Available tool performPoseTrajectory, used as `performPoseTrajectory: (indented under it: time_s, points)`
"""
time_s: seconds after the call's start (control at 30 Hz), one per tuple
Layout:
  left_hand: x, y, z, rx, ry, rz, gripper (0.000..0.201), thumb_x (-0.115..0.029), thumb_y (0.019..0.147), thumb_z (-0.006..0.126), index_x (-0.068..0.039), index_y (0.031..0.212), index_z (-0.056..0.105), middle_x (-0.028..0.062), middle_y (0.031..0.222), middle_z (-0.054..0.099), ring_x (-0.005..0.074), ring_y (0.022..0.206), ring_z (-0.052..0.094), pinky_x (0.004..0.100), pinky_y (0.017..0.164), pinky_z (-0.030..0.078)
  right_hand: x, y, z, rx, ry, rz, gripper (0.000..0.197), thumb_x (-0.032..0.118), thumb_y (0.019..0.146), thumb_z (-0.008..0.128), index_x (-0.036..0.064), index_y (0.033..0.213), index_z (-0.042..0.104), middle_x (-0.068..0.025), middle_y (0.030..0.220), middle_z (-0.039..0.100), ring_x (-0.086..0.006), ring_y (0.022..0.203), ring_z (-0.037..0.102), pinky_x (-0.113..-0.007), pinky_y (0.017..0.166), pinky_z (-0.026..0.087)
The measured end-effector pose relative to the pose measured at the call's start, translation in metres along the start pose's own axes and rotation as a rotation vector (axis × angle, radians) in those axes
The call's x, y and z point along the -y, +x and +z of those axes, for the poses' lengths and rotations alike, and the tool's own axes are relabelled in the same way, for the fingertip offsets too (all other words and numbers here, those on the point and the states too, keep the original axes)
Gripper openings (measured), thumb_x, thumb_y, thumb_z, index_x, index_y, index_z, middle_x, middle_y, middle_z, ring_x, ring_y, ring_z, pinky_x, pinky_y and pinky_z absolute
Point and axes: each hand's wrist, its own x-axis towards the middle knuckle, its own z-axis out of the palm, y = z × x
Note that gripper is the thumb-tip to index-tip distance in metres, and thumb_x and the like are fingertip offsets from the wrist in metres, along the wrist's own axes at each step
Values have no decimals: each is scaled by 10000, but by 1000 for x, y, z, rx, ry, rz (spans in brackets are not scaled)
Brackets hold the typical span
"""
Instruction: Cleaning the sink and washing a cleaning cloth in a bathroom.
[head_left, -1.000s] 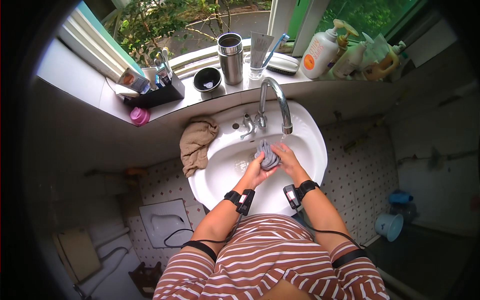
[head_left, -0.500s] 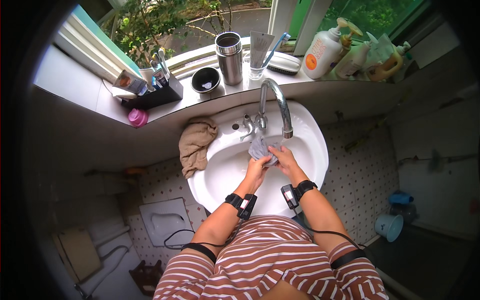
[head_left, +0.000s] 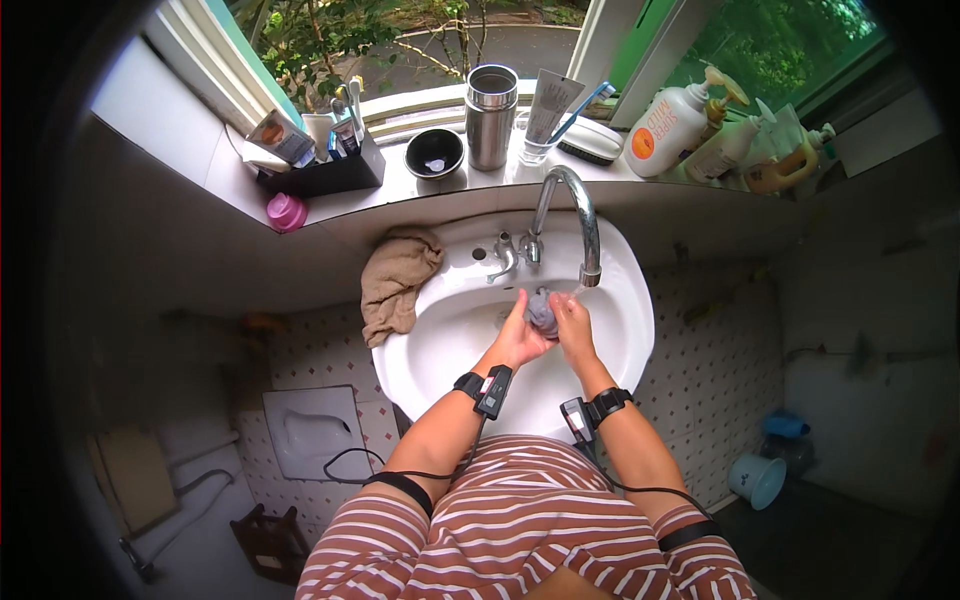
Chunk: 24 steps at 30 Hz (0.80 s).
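Note:
Over the white sink (head_left: pixel 425 370) my hands squeeze a bunched grey cloth (head_left: pixel 542 314) between them. My left hand (head_left: pixel 518 338) cups it from the left and below, thumb pointing up along its side. Curled against its right side is my right hand (head_left: pixel 573 330), fingers closed on it. The curved chrome faucet (head_left: pixel 590 240) ends just above my right hand, and a thin stream of water seems to fall there. Left of the spout's base sits the tap handle (head_left: pixel 505 258). A brown towel (head_left: pixel 403 285) drapes over the sink's left rim.
On the windowsill stand a black toiletry holder (head_left: pixel 345 175), a pink jar (head_left: pixel 287 212), a black bowl (head_left: pixel 436 153), a steel tumbler (head_left: pixel 490 120), a glass (head_left: pixel 533 150) with tube and toothbrush, a brush (head_left: pixel 592 143) and several pump bottles (head_left: pixel 668 130). A blue bucket (head_left: pixel 757 482) is on the floor.
The grey cloth, spread and loose before, is now squeezed into a smaller bundle. Both hands have come slightly nearer to me relative to the faucet, and the view has shifted a little.

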Motion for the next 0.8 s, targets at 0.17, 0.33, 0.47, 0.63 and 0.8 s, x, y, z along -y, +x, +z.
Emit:
performPoseTrajectory:
  time_s: [0.17, 0.33, 0.47, 0.63, 0.8]
  points:
    - [-5, 28, -30, 157, 23, -201, 582, -501, 830, 539, 24, 1077, 504, 180, 1088, 561, 278, 999, 547, 412, 879, 441, 11, -29, 8, 167, -651, -493, 205, 166, 841, 601, 8, 713, 573, 7, 662, 556, -76, 621, 476, -224, 578, 391]
    - [11, 28, -28, 284, 171, 27, 429, -410, 897, 456, -27, 1076, 524, 150, 1072, 574, 255, 1025, 545, 364, 899, 434, 20, -32, 3, 170, -765, -610, 256, 235, 697, 690, 66, 865, 598, -77, 879, 534, -208, 836, 463, -347, 749, 357]
    - [17, 32, -16, 185, -145, 54, 362, -334, 926, 392, -40, 1113, 492, 178, 1122, 539, 296, 1083, 511, 417, 926, 425, 18, -23, 0, 217, -887, -709, 396, 318, 644, 753, 208, 1009, 645, -79, 1247, 506, -310, 1210, 391, -544, 993, 232]
    - [20, 41, -26, 167, -193, 8, 316, -276, 948, 362, -28, 1102, 483, 170, 1114, 535, 300, 1070, 516, 441, 901, 443, 15, -14, 22, -53, -518, -464, 166, 143, 800, 602, -18, 826, 634, -143, 800, 641, -244, 773, 618, -320, 723, 466]
    - [35, 40, -29, -91, 4, 188, 281, -264, 957, 372, -42, 1069, 501, 121, 1061, 560, 232, 973, 566, 394, 809, 494, 14, -5, 18, -230, -530, -245, 213, 153, 847, 522, -28, 850, 634, -162, 800, 654, -244, 727, 638, -333, 655, 489]
